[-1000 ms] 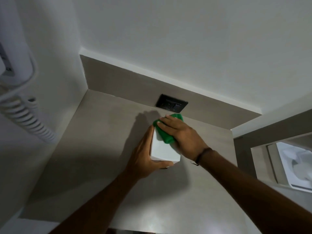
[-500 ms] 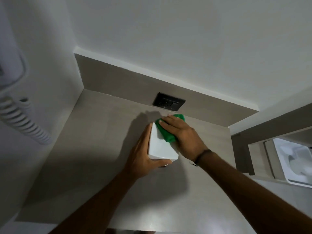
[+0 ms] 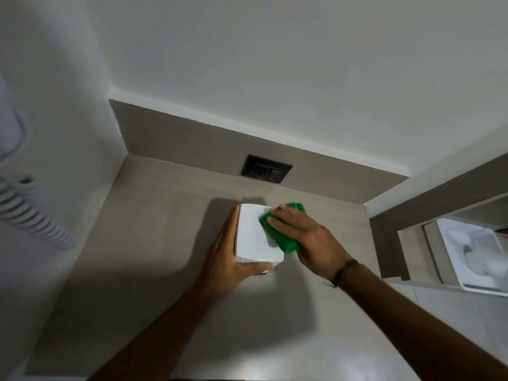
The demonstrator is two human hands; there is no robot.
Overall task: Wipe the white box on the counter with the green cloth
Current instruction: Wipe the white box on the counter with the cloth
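Observation:
A white box [image 3: 253,237] stands on the beige counter [image 3: 154,243], near the back wall. My left hand [image 3: 224,259] grips the box along its left side, thumb under the near edge. My right hand [image 3: 305,237] presses a bunched green cloth [image 3: 283,237] flat against the right part of the box top. The cloth hangs over the box's right edge and hides that side.
A black wall socket [image 3: 266,169] sits in the low backsplash just behind the box. A white coiled cord [image 3: 35,218] hangs on the left wall. To the right, a lower shelf holds a white tray [image 3: 472,257].
My right hand has slid the green cloth from the far end of the box top toward its right edge. My left hand has kept its grip on the box.

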